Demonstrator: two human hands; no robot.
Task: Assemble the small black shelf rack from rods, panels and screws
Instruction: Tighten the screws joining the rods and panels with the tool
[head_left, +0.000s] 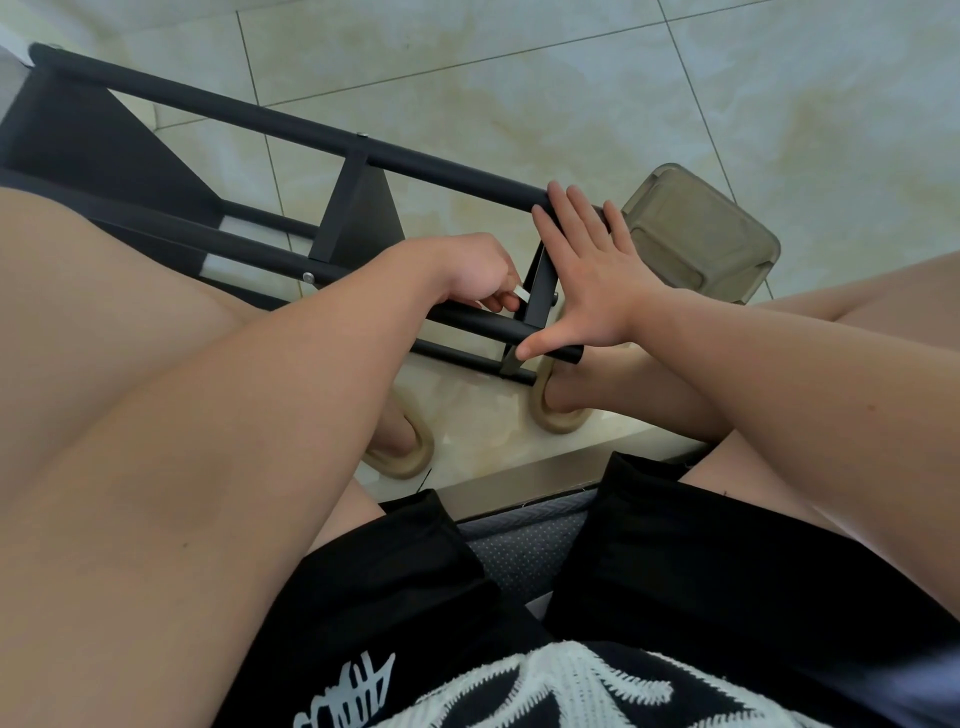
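Note:
The black shelf rack (291, 124) lies on its side across my lap and the floor, its long rods running from upper left to the centre. Two black panels (358, 218) stand between the rods. My right hand (592, 275) lies flat with straight fingers against the end panel (540, 296), fingertips on the upper rod and thumb on the lower rod (467, 317). My left hand (475, 273) has curled fingers pinching a small silver tool (521, 294) at the near face of that end panel. A silver screw head (308, 277) shows on the lower rod.
A translucent grey plastic box (696, 234) sits on the tiled floor just right of the rack's end. My feet in beige slippers (558, 410) are below the rack. My bare legs flank the work on both sides.

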